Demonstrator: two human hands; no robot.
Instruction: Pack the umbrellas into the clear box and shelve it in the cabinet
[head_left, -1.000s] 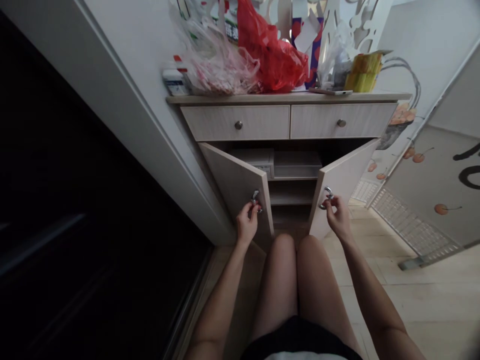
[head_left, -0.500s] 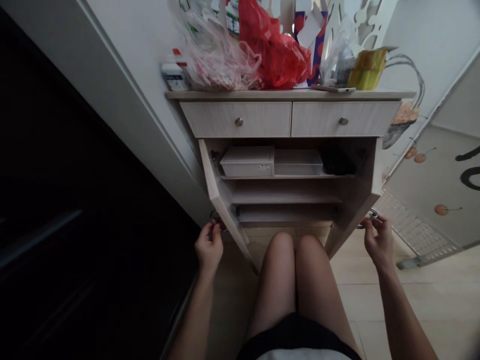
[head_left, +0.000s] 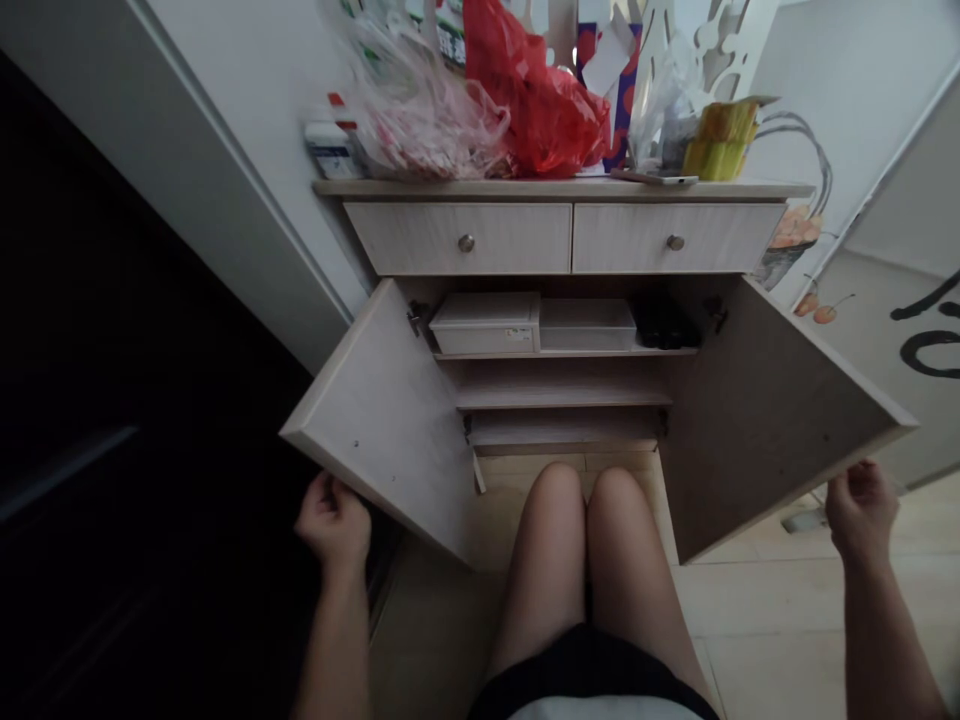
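Observation:
A pale wood-grain cabinet stands before me with both lower doors swung wide. My left hand [head_left: 334, 518] is closed at the outer side of the left cabinet door [head_left: 390, 420], fingers curled on its handle, which the door hides now. On the other side, my right hand [head_left: 862, 508] is closed behind the right cabinet door [head_left: 780, 420], its handle hidden too. On the top shelf inside are a white lidded box [head_left: 486, 325], a clear shallow bin [head_left: 587, 326] and some dark items [head_left: 664, 323]. Two lower shelves [head_left: 562, 383] show beneath.
Above the doors are two closed drawers with round knobs. The cabinet top [head_left: 555, 190] holds a red plastic bag [head_left: 540, 100], a pinkish clear bag [head_left: 427, 120], a white bottle [head_left: 332, 150] and a yellow pack [head_left: 720, 140]. My knees [head_left: 589, 500] sit between the doors.
Both doors have swung further outward, the left one to the left and the right one to the right. My hands moved apart with them, and the handles went out of sight.

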